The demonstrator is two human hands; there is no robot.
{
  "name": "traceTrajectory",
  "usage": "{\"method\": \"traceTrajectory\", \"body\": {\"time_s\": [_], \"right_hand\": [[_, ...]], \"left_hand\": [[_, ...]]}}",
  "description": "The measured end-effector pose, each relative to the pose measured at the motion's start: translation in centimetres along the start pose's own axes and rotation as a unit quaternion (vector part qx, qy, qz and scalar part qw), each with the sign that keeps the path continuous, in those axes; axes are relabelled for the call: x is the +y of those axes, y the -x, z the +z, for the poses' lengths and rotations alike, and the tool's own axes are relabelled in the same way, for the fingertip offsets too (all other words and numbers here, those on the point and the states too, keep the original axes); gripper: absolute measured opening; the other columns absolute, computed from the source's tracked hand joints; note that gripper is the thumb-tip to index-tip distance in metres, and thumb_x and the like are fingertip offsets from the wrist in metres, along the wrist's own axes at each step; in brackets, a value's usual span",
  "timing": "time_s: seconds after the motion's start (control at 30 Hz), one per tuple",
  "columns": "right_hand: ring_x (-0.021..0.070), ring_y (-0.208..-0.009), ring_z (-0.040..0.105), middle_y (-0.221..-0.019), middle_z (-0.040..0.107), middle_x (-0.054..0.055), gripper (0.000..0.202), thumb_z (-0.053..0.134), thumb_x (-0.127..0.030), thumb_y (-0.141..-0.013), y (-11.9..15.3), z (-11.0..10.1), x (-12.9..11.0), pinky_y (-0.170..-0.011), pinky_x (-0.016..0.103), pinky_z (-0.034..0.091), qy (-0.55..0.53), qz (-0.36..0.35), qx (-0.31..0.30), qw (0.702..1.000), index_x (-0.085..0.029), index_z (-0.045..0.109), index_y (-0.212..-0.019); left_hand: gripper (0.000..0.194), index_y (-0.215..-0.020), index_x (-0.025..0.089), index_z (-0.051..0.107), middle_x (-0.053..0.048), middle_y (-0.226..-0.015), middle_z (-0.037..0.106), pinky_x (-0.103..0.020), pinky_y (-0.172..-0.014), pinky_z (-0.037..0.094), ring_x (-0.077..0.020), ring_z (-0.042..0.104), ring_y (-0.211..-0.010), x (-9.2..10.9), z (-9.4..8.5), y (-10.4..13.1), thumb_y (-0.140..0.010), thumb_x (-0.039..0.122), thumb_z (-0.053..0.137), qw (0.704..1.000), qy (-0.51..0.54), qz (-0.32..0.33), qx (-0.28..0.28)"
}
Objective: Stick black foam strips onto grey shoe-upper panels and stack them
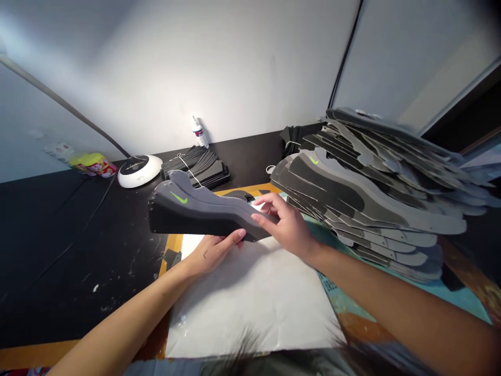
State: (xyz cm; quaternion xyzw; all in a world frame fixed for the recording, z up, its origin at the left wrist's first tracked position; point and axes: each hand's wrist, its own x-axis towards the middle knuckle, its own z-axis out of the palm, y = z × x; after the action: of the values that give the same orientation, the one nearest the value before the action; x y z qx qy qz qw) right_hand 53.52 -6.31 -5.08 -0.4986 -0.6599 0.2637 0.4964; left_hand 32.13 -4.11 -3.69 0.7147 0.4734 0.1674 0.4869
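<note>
Grey-and-black curved shoe-upper panel with a green tick mark (pixel 207 211) is held partly over the white sheet (pixel 254 308) on the black desk (pixel 78 235), its long axis running left to right. The right hand (pixel 289 230) pinches its narrow end; the left hand (pixel 213 253), nearer to the wide end, grips the lower edge by thumb and mostly hidden fingers.

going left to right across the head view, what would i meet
Yellow-and-red container → round white base → left hand → right hand → large stack of grey and black pieces.
</note>
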Motion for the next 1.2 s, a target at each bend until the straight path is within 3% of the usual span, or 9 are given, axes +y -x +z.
{"method": "traceTrajectory", "body": {"time_s": [0.17, 0.47, 0.6, 0.7, 0.83, 0.97, 1.07, 1.2], "right_hand": [[0.0176, -0.074, 0.063, -0.08, 0.064, 0.0, 0.019, 0.063, -0.037, -0.091, 0.0, 0.0, 0.1, -0.069, 0.03, 0.047, 0.002, 0.011, -0.009, 1.0, -0.026, 0.058, -0.106], [0.0165, -0.072, 0.062, -0.078, 0.064, -0.001, 0.016, 0.061, -0.036, -0.093, 0.1, 0.0, 0.2, -0.068, 0.028, 0.047, 0.008, 0.006, -0.018, 1.0, -0.026, 0.058, -0.105], [0.016, -0.073, 0.063, -0.081, 0.065, -0.001, 0.013, 0.059, -0.032, -0.094, 0.1, -0.1, 0.3, -0.067, 0.028, 0.048, 0.009, -0.003, -0.017, 1.0, -0.026, 0.057, -0.105], [0.0161, -0.074, 0.064, -0.087, 0.067, 0.0, 0.013, 0.06, -0.031, -0.093, 0.0, -0.2, 0.4, -0.07, 0.028, 0.049, 0.019, -0.012, -0.009, 1.0, -0.026, 0.058, -0.105], [0.0161, -0.071, 0.063, -0.081, 0.066, -0.001, 0.013, 0.06, -0.032, -0.094, 0.0, -0.2, 0.5, -0.066, 0.028, 0.049, 0.028, -0.017, -0.003, 0.999, -0.026, 0.058, -0.104], [0.0142, -0.068, 0.061, -0.078, 0.063, -0.002, 0.011, 0.06, -0.03, -0.094, 0.1, -0.3, 0.1, -0.066, 0.026, 0.048, 0.042, -0.031, -0.004, 0.999, -0.026, 0.059, -0.104], [0.0127, -0.062, 0.058, -0.072, 0.059, -0.004, 0.011, 0.06, -0.029, -0.094, 0.2, -0.3, 0.1, -0.062, 0.024, 0.045, 0.058, -0.042, -0.003, 0.997, -0.026, 0.06, -0.104], [0.0125, -0.064, 0.06, -0.078, 0.064, -0.003, 0.014, 0.06, -0.029, -0.093, 0.2, -0.5, 0.4, -0.061, 0.023, 0.046, 0.055, -0.05, 0.008, 0.997, -0.024, 0.059, -0.106]], "left_hand": [[0.059, -0.062, 0.018, 0.068, 0.004, -0.047, 0.035, -0.027, -0.05, 0.029, -0.0137, 0.034, -0.049, 0.5, 0.0, 0.1, -0.089, 0.068, 0.05, 0.998, -0.024, -0.051, -0.015], [0.056, -0.06, 0.019, 0.07, 0.001, -0.047, 0.048, -0.027, -0.048, 0.032, -0.0147, 0.04, -0.047, 0.2, 0.1, 0.0, -0.088, 0.064, 0.054, 1.0, -0.018, 0.008, 0.012], [0.059, -0.063, 0.017, 0.072, -0.002, -0.051, 0.054, -0.028, -0.047, 0.033, -0.0173, 0.047, -0.05, -1.3, -0.2, -0.2, -0.084, 0.07, 0.055, 0.997, 0.009, -0.027, 0.065], [0.061, -0.057, 0.017, 0.065, -0.003, -0.053, 0.054, -0.028, -0.05, 0.036, -0.0174, 0.048, -0.053, -1.9, -0.4, -0.3, -0.082, 0.073, 0.055, 0.994, 0.038, -0.051, 0.093], [0.06, -0.054, 0.018, 0.058, 0.0, -0.05, 0.048, -0.028, -0.052, 0.037, -0.0157, 0.045, -0.053, -1.4, -0.4, -0.2, -0.086, 0.069, 0.053, 0.992, 0.04, -0.07, 0.096], [0.061, -0.054, 0.018, 0.059, -0.002, -0.055, 0.055, -0.029, -0.055, 0.041, -0.0167, 0.05, -0.057, -1.7, -0.4, -0.1, -0.082, 0.072, 0.057, 0.988, 0.103, -0.076, 0.089], [0.063, -0.055, 0.018, 0.06, -0.005, -0.063, 0.063, -0.03, -0.058, 0.045, -0.0187, 0.057, -0.061, -2.7, -0.3, -0.4, -0.077, 0.077, 0.059, 0.97, 0.194, -0.067, 0.132], [0.069, -0.047, 0.018, 0.057, -0.005, -0.051, 0.057, -0.029, -0.052, 0.045, -0.0173, 0.055, -0.051, -3.5, -0.2, -1.0, -0.076, 0.081, 0.056, 0.938, 0.248, -0.077, 0.231]]}}
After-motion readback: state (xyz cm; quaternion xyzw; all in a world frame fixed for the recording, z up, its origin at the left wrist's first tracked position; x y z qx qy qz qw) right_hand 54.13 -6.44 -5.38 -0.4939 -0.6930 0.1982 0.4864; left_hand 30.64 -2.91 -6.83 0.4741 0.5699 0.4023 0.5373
